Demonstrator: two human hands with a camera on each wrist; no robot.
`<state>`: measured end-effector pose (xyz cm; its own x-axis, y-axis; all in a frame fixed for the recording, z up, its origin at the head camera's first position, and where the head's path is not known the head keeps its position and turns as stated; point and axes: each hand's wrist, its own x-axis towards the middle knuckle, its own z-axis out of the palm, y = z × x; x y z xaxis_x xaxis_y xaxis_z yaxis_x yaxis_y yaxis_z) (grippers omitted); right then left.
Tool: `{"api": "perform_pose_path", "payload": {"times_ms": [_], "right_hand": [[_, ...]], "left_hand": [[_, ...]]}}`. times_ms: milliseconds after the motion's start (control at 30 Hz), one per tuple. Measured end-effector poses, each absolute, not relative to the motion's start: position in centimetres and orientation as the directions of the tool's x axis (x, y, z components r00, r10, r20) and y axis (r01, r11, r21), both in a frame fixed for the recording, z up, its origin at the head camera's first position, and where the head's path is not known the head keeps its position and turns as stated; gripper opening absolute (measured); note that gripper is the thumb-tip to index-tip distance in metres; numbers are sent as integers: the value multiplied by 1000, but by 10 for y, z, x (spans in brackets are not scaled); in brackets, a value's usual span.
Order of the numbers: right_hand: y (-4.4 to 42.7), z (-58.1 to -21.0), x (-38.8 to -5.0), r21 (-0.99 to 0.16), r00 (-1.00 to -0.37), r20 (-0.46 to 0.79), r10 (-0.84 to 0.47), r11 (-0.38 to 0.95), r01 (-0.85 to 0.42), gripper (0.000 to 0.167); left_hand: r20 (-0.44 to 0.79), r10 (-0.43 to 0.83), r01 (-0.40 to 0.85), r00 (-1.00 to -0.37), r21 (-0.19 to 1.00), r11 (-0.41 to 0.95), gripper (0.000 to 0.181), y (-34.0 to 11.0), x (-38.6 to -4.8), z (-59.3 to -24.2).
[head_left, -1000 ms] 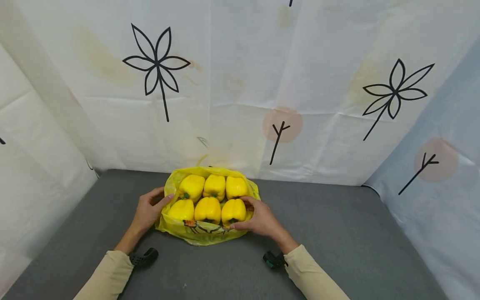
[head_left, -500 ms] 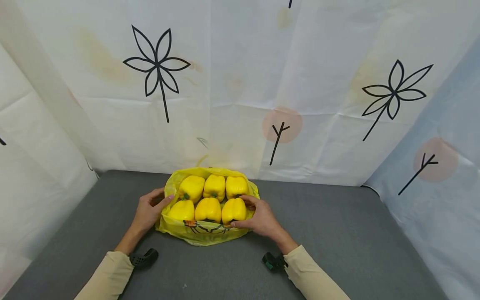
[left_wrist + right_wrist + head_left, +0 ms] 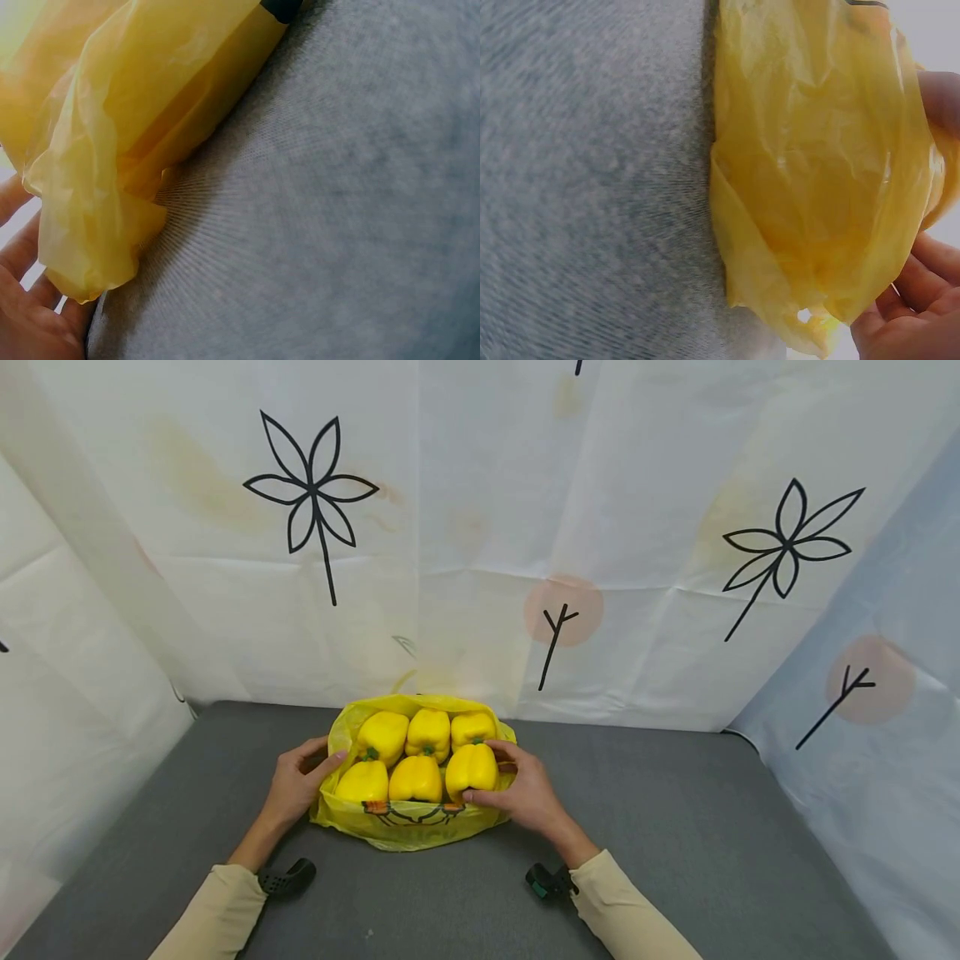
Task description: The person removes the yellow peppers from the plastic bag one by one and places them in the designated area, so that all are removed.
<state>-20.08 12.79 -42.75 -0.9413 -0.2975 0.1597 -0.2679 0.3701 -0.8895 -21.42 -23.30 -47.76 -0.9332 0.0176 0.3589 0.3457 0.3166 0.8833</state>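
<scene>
A yellow plastic bag (image 3: 408, 837) lies wide-mouthed on the grey table, with several yellow bell peppers (image 3: 416, 779) in two rows inside. My right hand (image 3: 531, 789) grips the front-right bell pepper (image 3: 472, 770) between thumb and fingers; it sits a little higher than its neighbours. At the bag's left side, my left hand (image 3: 297, 781) holds the rim, thumb over the edge and fingers outside. In the left wrist view the bag (image 3: 97, 225) hides part of those fingers. The right wrist view shows the bag's side (image 3: 817, 165) in front of my right hand (image 3: 922, 315).
The grey table (image 3: 675, 827) extends to both sides of the bag and in front of it. A white cloth (image 3: 465, 527) with printed flowers hangs behind the table, and more cloth hangs at left and right. Each wrist wears a black strap device (image 3: 288, 878).
My right hand has raised the front-right bell pepper slightly, up and a little to the right. The left hand stays at the bag's rim.
</scene>
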Motion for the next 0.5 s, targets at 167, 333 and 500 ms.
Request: {"api": "perform_pose_path", "payload": {"times_ms": [167, 333, 500], "right_hand": [[129, -424, -201, -907, -936, 187, -299, 314, -282, 79], [131, -416, -202, -916, -928, 231, -294, 257, -309, 78], [137, -409, -204, -911, -913, 282, -294, 216, -351, 74]], "left_hand": [[365, 25, 354, -931, 882, 310, 38, -233, -214, -478], [350, 25, 340, -936, 888, 310, 39, -234, -214, -477], [341, 23, 331, -940, 892, 307, 39, -234, -214, -477]]}}
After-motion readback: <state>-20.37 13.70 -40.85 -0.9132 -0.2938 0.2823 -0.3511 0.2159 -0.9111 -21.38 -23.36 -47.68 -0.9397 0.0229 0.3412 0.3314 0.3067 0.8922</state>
